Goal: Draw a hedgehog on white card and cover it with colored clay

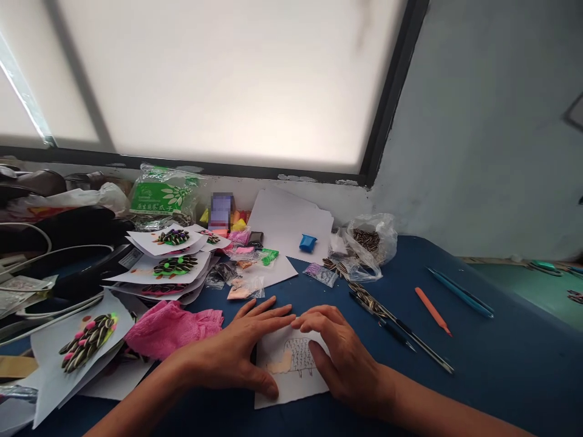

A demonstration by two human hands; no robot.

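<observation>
A small sheet of white paper (298, 390) lies on the blue table in front of me, with an animal-like outline (298, 355) drawn on it and filled with short pen marks. A flat peach-coloured patch (281, 363) covers the left end of that drawing. My left hand (237, 349) rests across the paper's left side, fingers stretched out and thumb on the sheet, holding nothing. Over the right side is my right hand (339, 352), its fingers bent and its thumb apart, with nothing visible in it. The fingertips of both hands nearly meet at the paper's top edge.
Left stand stacked paper sheets (132, 276) bearing sunflower-seed pictures, beside a pink cloth (170, 328). Behind lie clay packets (246, 288), a blue packet (308, 243) and a bag of seeds (371, 240). Loose seeds (364, 295), pens (410, 340) and an orange marker (432, 311) lie right.
</observation>
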